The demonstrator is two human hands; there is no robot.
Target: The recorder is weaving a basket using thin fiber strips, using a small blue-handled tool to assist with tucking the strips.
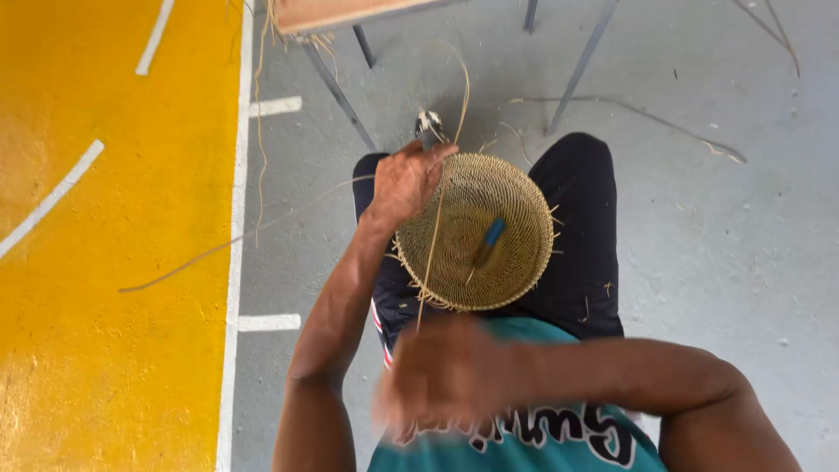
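Floor: grey concrete on the right, and a broad yellow painted zone with white lines down the left; loose fibre strands lie scattered across both.
Table: only its wooden edge shows at the top, with thin metal legs slanting down to the floor.
Lap: dark trousers, knees apart, and this is what carries the work.
Basket: a round, tightly woven straw piece sits on the lap between the knees, tipped toward the camera, with stray ends bristling round its rim.
Left hand: it's clamped over the basket's upper-left rim, fingers curled shut on the weave.
Right hand: a blur just below the basket, near the teal shirt; whether its fingers are closed or spread, I cannot tell.
Strand: one long pale fibre runs from the left hand down across the basket's left side toward the right hand.
Tool: a small blue-handled one rests inside the basket, near the centre.
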